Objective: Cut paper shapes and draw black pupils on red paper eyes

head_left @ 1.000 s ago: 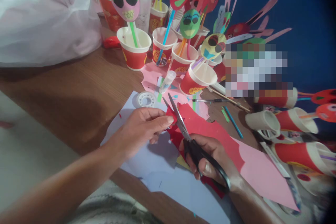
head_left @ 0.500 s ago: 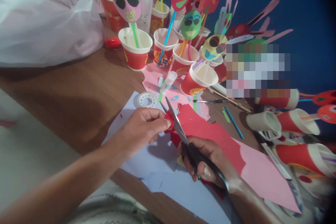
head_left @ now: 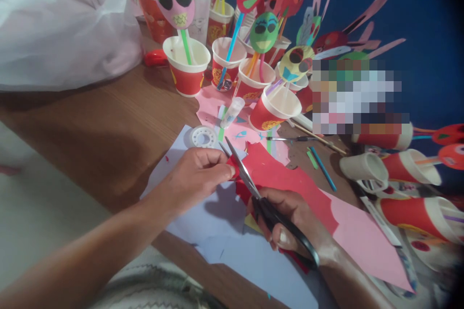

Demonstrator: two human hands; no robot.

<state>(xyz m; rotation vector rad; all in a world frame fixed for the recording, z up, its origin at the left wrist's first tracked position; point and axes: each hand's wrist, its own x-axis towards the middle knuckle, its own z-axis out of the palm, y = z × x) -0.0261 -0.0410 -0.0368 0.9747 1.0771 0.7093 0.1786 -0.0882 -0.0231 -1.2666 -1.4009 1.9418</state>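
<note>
Two hands at work: left hand [head_left: 205, 174] pinching small red paper piece [head_left: 234, 165], right hand [head_left: 290, 222] gripping black-handled scissors [head_left: 253, 188], blades parted at the piece, tape roll [head_left: 203, 138] just off at about eleven o'clock from it.

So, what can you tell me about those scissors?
The scissors have slim, silvery, metal-looking blades and black, plastic-looking handles, partly hidden by the fingers of the right hand, which grips them. They are slightly open, tips apart, pointing away from the person and leftward. The blades meet a small red paper piece pinched in the left hand.
</note>
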